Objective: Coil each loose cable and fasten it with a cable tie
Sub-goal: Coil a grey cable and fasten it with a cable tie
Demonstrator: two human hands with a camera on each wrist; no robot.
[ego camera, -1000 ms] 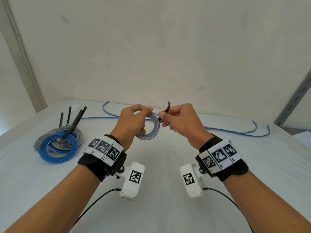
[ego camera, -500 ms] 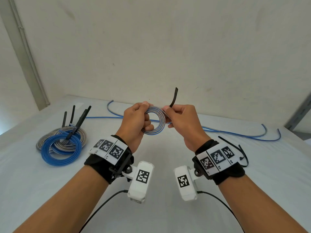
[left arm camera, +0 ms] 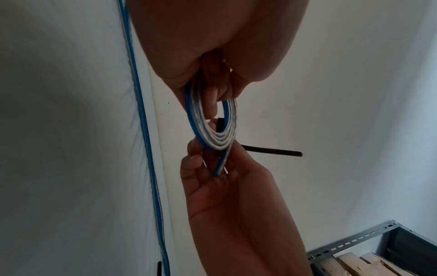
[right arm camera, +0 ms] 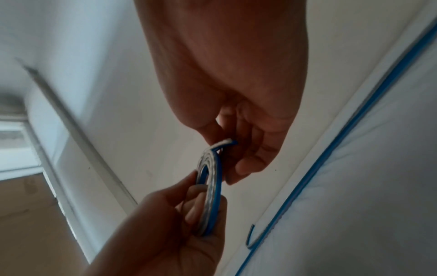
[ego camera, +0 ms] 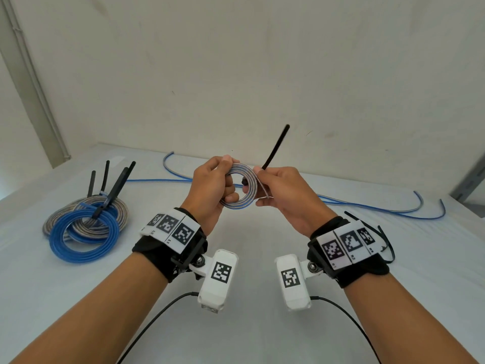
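Observation:
A small coil of blue and silver flat cable (ego camera: 245, 191) (left arm camera: 212, 130) (right arm camera: 210, 186) is held up in the air over the table. My left hand (ego camera: 215, 185) grips its left side, fingers curled through the ring. My right hand (ego camera: 278, 190) pinches the coil's right side together with a black cable tie (ego camera: 275, 147) (left arm camera: 272, 150), whose long tail sticks up and to the right. The tie's head (ego camera: 244, 182) shows inside the ring. The cable's loose end (left arm camera: 218, 168) (right arm camera: 224, 142) lies against my right fingers.
Several tied coils, blue and grey (ego camera: 84, 227), with black tie tails standing up, lie at the left of the white table (ego camera: 249, 258). A long loose blue cable (ego camera: 367, 206) runs along the back. Another black tie (ego camera: 385, 240) lies by my right wrist. A grey metal shelf (left arm camera: 378, 252) stands at the right.
The tie's tail has come out much longer above my right hand. Both hands with the coil have stayed in about the same place.

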